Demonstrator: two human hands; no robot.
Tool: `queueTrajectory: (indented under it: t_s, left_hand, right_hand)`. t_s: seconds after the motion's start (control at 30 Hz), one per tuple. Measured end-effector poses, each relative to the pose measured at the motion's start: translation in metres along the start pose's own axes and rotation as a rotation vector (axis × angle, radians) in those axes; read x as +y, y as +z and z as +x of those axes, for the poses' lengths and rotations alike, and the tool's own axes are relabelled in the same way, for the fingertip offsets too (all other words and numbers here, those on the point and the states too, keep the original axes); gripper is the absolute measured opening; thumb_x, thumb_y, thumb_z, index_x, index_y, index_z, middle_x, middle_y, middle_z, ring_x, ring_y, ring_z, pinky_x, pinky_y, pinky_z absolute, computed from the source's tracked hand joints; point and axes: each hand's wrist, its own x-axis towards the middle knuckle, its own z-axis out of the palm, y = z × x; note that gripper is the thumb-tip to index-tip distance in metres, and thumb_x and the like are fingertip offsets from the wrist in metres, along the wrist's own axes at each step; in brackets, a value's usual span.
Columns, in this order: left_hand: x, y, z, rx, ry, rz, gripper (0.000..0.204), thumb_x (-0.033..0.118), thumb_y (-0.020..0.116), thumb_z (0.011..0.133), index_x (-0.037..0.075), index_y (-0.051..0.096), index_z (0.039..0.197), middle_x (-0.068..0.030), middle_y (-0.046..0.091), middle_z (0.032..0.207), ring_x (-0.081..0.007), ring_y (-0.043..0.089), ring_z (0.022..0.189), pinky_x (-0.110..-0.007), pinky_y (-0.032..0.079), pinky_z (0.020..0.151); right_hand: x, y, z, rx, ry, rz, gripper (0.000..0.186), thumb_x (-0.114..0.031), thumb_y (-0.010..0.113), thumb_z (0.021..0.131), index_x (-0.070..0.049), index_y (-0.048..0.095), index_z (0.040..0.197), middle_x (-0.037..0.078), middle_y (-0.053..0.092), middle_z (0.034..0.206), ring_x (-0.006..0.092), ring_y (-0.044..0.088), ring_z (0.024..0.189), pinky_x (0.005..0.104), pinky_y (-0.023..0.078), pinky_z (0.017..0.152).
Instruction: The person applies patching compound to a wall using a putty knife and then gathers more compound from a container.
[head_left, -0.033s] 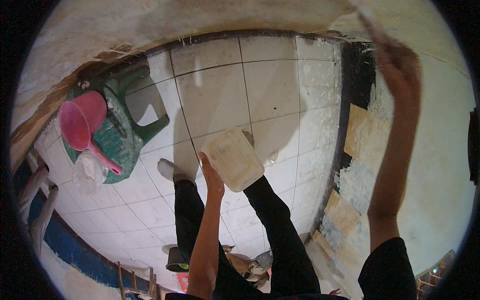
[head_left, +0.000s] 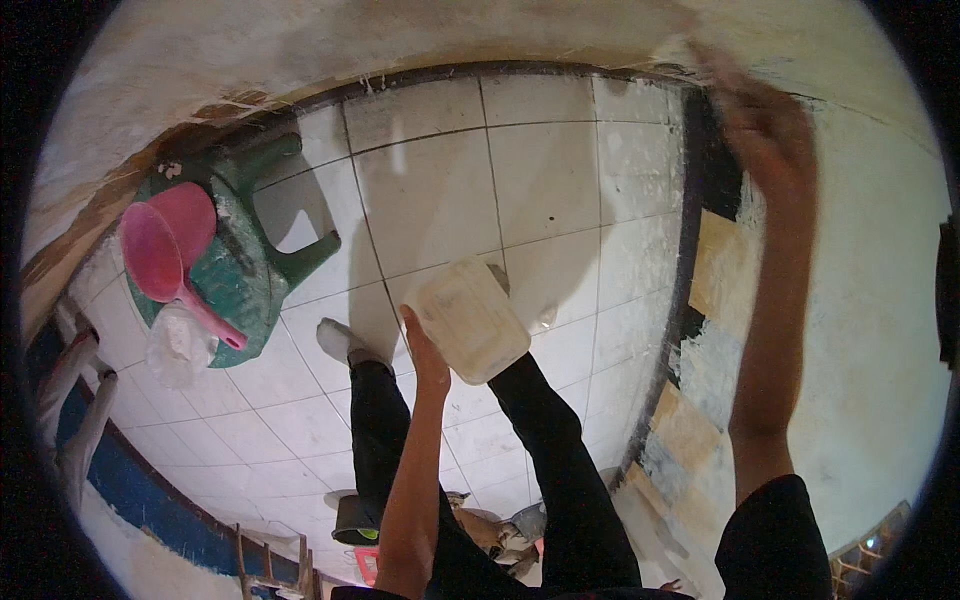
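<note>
Left hand (head_left: 428, 362) holds a pale container (head_left: 472, 320) by its left edge, above the floor (head_left: 430, 190) | right hand (head_left: 770, 135), blurred, shifts slightly left beside the floor's far right corner, grip: I cannot tell | I read a sweep in progress, container steady

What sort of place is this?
Probably an indoor room, worn or half-finished: the right-hand wall is patchy, the tiled floor has white smears beside it, and a stained green stool holds a pink dipper.
</note>
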Motion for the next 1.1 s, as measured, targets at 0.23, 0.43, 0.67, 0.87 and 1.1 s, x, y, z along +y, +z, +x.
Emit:
queueTrajectory:
  t_s: [0.23,0.43,0.67,0.87,1.1]
  left_hand:
    - [0.000,0.036,0.002,-0.047,-0.006,-0.112,0.071,0.060,0.029,0.097,0.001,0.041,0.135,-0.0119,0.050,0.133,-0.0225,0.048,0.123,-0.036,0.036,0.106]
    - [0.000,0.005,-0.009,0.013,0.032,-0.075,0.073,0.061,0.029,0.097,-0.001,0.040,0.135,-0.0120,0.050,0.132,-0.0231,0.048,0.123,-0.037,0.036,0.106]
    - [0.002,0.008,-0.006,-0.064,0.017,-0.056,0.078,0.068,0.030,0.092,0.007,0.036,0.141,-0.0103,0.045,0.139,-0.0245,0.043,0.128,-0.040,0.033,0.110]
    - [0.005,0.011,-0.005,-0.041,-0.010,-0.051,0.077,0.067,0.028,0.093,0.008,0.034,0.142,-0.0106,0.044,0.141,-0.0242,0.043,0.129,-0.041,0.033,0.110]
    - [0.011,0.022,-0.012,-0.027,0.024,-0.055,0.077,0.064,0.030,0.095,-0.001,0.041,0.134,-0.0125,0.052,0.131,-0.0229,0.051,0.120,-0.037,0.039,0.104]
  right_hand:
    - [0.172,-0.083,0.206,-0.339,-0.222,-0.427,0.050,-0.020,0.044,0.100,0.005,0.027,0.139,0.021,0.033,0.144,0.0379,0.039,0.130,0.0424,0.040,0.111]
    - [0.086,0.025,0.129,-0.485,-0.656,-1.220,0.021,-0.004,0.057,0.089,0.001,0.057,0.110,0.011,0.059,0.106,0.0203,0.056,0.102,0.0321,0.049,0.091]
    - [-0.080,-0.012,-0.001,-0.703,0.037,-0.169,0.046,-0.019,0.040,0.102,0.007,0.031,0.139,0.018,0.039,0.142,0.0229,0.044,0.128,0.0311,0.041,0.109]
    - [0.025,0.048,-0.030,-0.104,-0.042,0.237,0.046,0.013,0.044,0.088,0.021,0.027,0.131,0.031,0.046,0.130,0.0342,0.051,0.119,0.0385,0.045,0.105]
    - [0.078,0.066,0.080,-0.203,-0.223,-0.355,0.033,-0.012,0.050,0.095,0.008,0.051,0.122,0.022,0.060,0.116,0.0319,0.058,0.109,0.0368,0.048,0.098]
